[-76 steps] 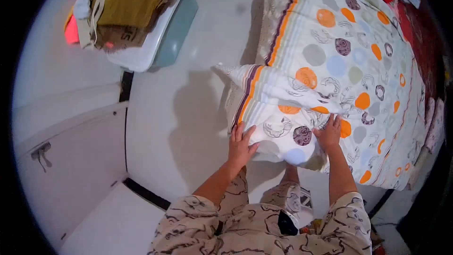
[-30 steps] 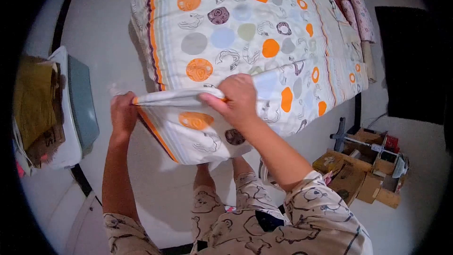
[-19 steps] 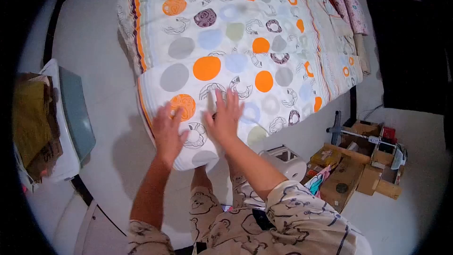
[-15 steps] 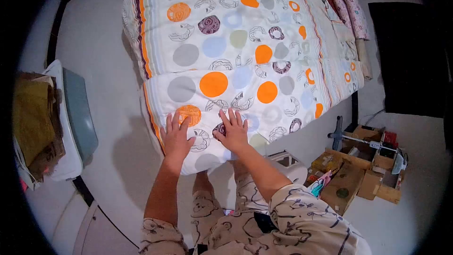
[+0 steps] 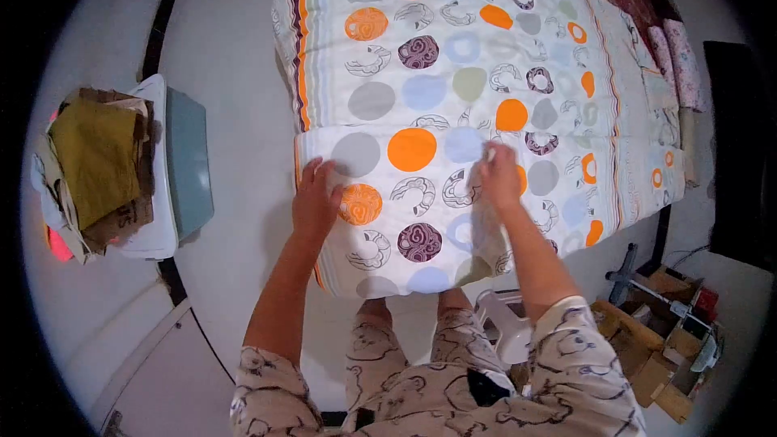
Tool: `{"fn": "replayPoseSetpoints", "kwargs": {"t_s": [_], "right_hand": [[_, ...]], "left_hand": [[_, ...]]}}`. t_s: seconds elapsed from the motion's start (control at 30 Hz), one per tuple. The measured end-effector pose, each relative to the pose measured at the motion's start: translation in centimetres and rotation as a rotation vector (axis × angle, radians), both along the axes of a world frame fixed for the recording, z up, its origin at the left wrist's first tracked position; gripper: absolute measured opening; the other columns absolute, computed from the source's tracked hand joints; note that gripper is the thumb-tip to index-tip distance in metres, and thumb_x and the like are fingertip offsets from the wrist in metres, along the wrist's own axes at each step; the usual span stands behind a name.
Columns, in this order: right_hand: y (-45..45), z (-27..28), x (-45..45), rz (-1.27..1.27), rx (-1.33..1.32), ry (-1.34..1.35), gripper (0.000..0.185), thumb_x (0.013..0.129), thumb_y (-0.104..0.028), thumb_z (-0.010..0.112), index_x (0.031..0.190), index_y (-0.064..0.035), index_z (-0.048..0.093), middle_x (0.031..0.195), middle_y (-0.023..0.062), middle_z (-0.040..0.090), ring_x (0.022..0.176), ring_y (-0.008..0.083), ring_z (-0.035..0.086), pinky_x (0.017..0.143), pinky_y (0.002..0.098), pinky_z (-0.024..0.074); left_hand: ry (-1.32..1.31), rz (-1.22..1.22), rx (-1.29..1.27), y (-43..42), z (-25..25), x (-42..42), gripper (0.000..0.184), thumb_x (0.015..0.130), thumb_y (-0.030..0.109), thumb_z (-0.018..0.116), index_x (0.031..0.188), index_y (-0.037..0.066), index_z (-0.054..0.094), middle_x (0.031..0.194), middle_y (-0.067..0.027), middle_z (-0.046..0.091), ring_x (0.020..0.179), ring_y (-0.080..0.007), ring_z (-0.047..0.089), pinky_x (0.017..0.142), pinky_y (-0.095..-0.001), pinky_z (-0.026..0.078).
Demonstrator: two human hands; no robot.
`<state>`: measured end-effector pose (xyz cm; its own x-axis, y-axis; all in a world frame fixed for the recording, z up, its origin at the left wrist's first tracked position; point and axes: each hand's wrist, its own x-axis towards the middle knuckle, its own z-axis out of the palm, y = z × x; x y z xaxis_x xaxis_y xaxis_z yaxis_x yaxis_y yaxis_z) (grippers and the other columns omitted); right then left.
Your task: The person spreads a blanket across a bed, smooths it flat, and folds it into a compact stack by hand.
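A white quilt (image 5: 380, 174) with orange, grey, blue and purple circles covers the bed, its near part hanging toward my legs. My left hand (image 5: 316, 204) is at the quilt's left edge beside an orange patterned circle, open, with its fingers bent and thumb apart. Over the middle of the near part is my right hand (image 5: 502, 176), close to a light blue circle. Its fingers are bunched together, and what is between them, if anything, is too small to make out. A fold line crosses the quilt just beyond both hands.
On the left, folded cloths (image 5: 97, 162) lie on a white and grey-green bin (image 5: 188, 166). A white stool (image 5: 506, 328) stands near my right leg. Open cardboard boxes (image 5: 639, 348) sit on the floor at right, below a dark panel (image 5: 740, 154). Rolled floral fabric (image 5: 680, 65) lies by the bed's far right.
Both hands have moved farther up the quilt and apart from lying flat with spread fingers. The right hand's fingers have drawn together. The view has shifted, so the bed appears farther right.
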<state>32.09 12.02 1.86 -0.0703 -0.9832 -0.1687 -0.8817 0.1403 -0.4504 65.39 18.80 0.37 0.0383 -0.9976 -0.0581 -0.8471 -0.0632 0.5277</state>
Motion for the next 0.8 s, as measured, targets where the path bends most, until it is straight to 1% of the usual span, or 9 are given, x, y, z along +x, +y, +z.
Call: {"fn": "replayPoseSetpoints", "kwargs": {"t_s": [0.13,0.2,0.27,0.33,0.4,0.43,0.57,0.63,0.8], "right_hand": [[-3.6,0.0,-7.0,0.068,0.086,0.186,0.056,0.072,-0.012,0.059,0.124,-0.0116,0.037,0.132,0.0131,0.034,0.117,0.0308,0.04,0.092,0.0395,0.0386],[-4.2,0.0,-8.5,0.092,0.181,0.25,0.06,0.071,-0.014,0.063,0.125,-0.0123,0.036,0.131,0.0126,0.034,0.117,0.0302,0.04,0.091,0.0391,0.0399],[-4.2,-0.7,-9.6,0.095,0.281,0.326,0.064,0.07,-0.017,0.066,0.125,-0.013,0.035,0.131,0.0122,0.034,0.118,0.0296,0.04,0.089,0.0387,0.0412],[-3.8,-1.6,-9.3,0.015,0.185,0.274,0.071,0.067,-0.022,0.071,0.127,-0.0144,0.034,0.131,0.0112,0.035,0.118,0.0285,0.04,0.086,0.0376,0.0435],[-3.2,-1.6,-9.3,-0.029,0.102,0.222,0.069,0.066,-0.026,0.072,0.124,-0.0144,0.037,0.127,0.0101,0.038,0.113,0.0279,0.045,0.082,0.0372,0.045],[-2.8,-2.1,-9.4,-0.086,0.091,0.209,0.066,0.066,-0.026,0.072,0.122,-0.0144,0.04,0.123,0.0096,0.041,0.109,0.0275,0.047,0.081,0.0376,0.0452],[-1.7,-2.3,-9.2,-0.179,0.078,0.166,0.051,0.065,-0.025,0.073,0.11,-0.0135,0.052,0.112,0.0095,0.046,0.098,0.0271,0.052,0.077,0.0378,0.0456],[-1.8,-1.8,-9.2,-0.213,0.132,0.066,0.042,0.065,-0.022,0.073,0.102,-0.012,0.057,0.112,0.0092,0.046,0.097,0.0263,0.053,0.076,0.0366,0.0456],[-1.9,-1.5,-10.5,-0.114,-0.034,0.041,0.039,0.063,-0.019,0.073,0.097,-0.0098,0.058,0.114,0.0068,0.047,0.096,0.0246,0.054,0.076,0.0348,0.0457]], "left_hand": [[0.067,0.075,0.14,-3.9,1.4,-2.4,0.06,0.071,0.014,0.065,0.124,0.013,0.038,0.133,-0.0103,0.034,0.119,-0.0308,0.038,0.095,-0.0385,0.038],[-0.058,0.043,0.135,-4.8,1.4,-3.9,0.061,0.072,0.018,0.064,0.127,0.015,0.035,0.137,-0.0062,0.029,0.111,-0.0299,0.044,0.088,-0.0377,0.043],[-0.219,0.167,0.415,-6.4,1.2,-5.8,0.068,0.07,0.016,0.067,0.129,0.016,0.033,0.138,-0.0057,0.027,0.11,-0.0296,0.045,0.088,-0.0381,0.042],[-0.285,0.055,0.201,-5.7,-3.7,-4.1,0.074,0.067,0.016,0.07,0.131,0.016,0.032,0.138,-0.0079,0.026,0.109,-0.0297,0.046,0.087,-0.0387,0.043],[-0.182,0.081,0.251,-6.7,-0.4,-4.3,0.075,0.067,0.016,0.071,0.131,0.015,0.033,0.137,-0.0099,0.028,0.106,-0.0304,0.048,0.086,-0.0391,0.043],[-0.187,0.121,0.287,-6.9,0.5,-4.7,0.064,0.067,0.018,0.07,0.124,0.012,0.039,0.127,-0.0108,0.037,0.102,-0.0311,0.05,0.082,-0.0394,0.044],[-0.191,0.223,0.354,-5.6,0.5,-5.6,0.049,0.068,0.018,0.07,0.111,0.008,0.047,0.115,-0.0116,0.045,0.096,-0.0316,0.052,0.077,-0.0397,0.045],[-0.248,0.202,0.194,-4.3,-0.1,-5.6,0.037,0.069,0.02,0.069,0.099,0.007,0.051,0.103,-0.0126,0.05,0.091,-0.0309,0.054,0.073,-0.0401,0.045],[-0.265,0.097,0.278,-4.0,3.2,-4.2,0.037,0.072,0.028,0.067,0.101,0.009,0.054,0.09,-0.0129,0.059,0.08,-0.0295,0.059,0.07,-0.0399,0.046]]}}
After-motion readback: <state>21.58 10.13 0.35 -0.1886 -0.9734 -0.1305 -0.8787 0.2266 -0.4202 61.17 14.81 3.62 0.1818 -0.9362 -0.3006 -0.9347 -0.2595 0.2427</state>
